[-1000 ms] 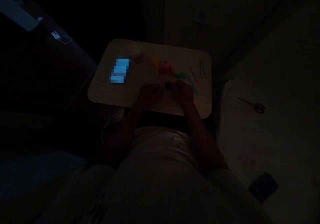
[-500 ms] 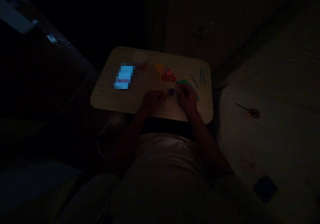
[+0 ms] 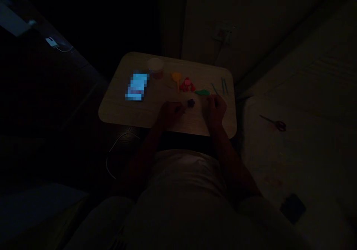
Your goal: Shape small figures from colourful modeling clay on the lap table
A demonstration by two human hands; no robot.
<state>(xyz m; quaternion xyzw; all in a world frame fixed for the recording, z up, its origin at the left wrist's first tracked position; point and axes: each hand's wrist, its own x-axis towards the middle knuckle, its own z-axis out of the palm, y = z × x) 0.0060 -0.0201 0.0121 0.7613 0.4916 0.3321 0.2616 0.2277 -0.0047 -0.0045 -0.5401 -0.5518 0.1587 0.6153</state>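
Note:
The scene is very dark. On a small light wooden table [image 3: 119, 110], a dark purple flower-like piece [image 3: 191, 103] lies just beyond the fingertips of my left hand [image 3: 170, 113]. That hand's fingers are curled together; anything between them is too dark to make out. To the right, my right hand [image 3: 216, 108] is closed, with its fingertips near a green leaf-shaped piece [image 3: 202, 92] and a thin blue stick [image 3: 214, 87]. What it grips, if anything, is hidden. Behind the purple piece sit several red lumps [image 3: 187, 85] and a yellow-orange piece with a long stem [image 3: 177, 79].
A lit phone [image 3: 137, 86] lies on the table's left, near a clear tub [image 3: 155, 67]. Two thin sticks [image 3: 224, 86] lie at the right edge. Scissors [image 3: 279, 125] and a dark square object [image 3: 293, 208] rest on a pale surface at right. A white cable [image 3: 107, 160] hangs at left.
My right hand has moved right, away from the purple piece, and now covers the place of a light blue stick seen earlier. My left hand stays beside the purple piece. The view shifted slightly.

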